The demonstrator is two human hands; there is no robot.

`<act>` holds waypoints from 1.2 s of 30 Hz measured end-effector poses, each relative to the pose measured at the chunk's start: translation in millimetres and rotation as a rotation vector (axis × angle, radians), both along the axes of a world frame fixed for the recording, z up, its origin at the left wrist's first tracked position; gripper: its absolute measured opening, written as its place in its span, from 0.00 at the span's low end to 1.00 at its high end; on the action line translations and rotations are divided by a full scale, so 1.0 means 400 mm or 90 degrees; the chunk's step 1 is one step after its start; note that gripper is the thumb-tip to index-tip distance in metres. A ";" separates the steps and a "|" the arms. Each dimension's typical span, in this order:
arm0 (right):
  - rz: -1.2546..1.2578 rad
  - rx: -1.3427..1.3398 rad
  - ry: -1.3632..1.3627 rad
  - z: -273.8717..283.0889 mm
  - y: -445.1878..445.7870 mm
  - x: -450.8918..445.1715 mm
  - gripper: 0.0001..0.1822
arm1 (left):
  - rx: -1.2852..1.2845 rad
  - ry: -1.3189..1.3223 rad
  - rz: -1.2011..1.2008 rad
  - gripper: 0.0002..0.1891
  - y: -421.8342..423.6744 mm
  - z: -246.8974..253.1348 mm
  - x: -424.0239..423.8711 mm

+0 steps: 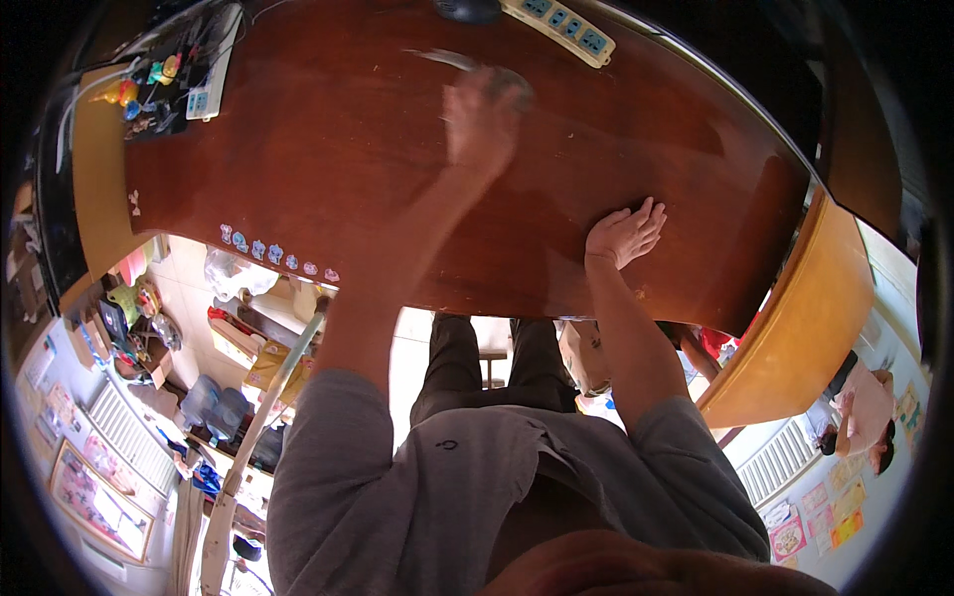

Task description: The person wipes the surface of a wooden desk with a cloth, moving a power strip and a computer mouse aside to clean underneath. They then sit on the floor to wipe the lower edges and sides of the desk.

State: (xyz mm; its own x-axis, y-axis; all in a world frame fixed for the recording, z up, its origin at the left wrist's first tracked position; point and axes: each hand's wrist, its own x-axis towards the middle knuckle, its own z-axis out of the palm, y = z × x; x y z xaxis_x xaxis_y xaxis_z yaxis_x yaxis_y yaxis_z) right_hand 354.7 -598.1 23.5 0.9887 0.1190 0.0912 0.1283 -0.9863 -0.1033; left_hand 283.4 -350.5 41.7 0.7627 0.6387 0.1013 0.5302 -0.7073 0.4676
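My left hand is stretched over the far middle of a glossy reddish-brown wooden desk. It is blurred, and its fingers are closed over a grey cloth-like thing whose exact kind the blur hides. A pale streak shows on the wood just beyond those fingers. Nearer to me, my right hand rests on the desk towards the right, fingers extended and holding nothing.
At the far edge lie a white power strip and a dark rounded object. Another power strip, cables and small colourful toys occupy the left. Stickers line the near edge. A person is at lower right.
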 end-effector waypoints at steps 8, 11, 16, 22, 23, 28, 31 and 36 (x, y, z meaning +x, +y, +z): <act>0.021 -0.001 0.008 -0.008 -0.012 0.005 0.28 | -0.063 0.009 -0.340 0.18 -0.241 0.027 0.026; 0.012 0.003 -0.022 -0.016 -0.017 0.008 0.27 | -0.007 0.103 -0.206 0.17 -0.085 0.046 0.002; -0.003 -0.082 0.011 0.002 -0.001 0.010 0.27 | 0.138 0.107 0.160 0.20 0.257 -0.005 -0.170; -0.009 -0.084 0.040 0.012 -0.008 0.010 0.26 | 0.131 0.015 0.384 0.18 0.490 -0.064 -0.260; -0.020 -0.090 0.054 0.020 -0.005 0.009 0.26 | 0.120 -0.055 0.413 0.15 0.465 -0.049 -0.223; 0.011 -0.068 0.050 0.003 -0.013 0.009 0.27 | 0.148 -0.132 0.289 0.13 0.213 -0.022 -0.074; 0.008 -0.069 0.067 0.004 -0.012 0.011 0.28 | -0.011 -0.091 0.177 0.13 0.085 0.022 0.029; 0.006 -0.074 0.084 0.007 -0.017 0.015 0.28 | -0.038 0.126 -0.037 0.19 -0.060 0.061 0.196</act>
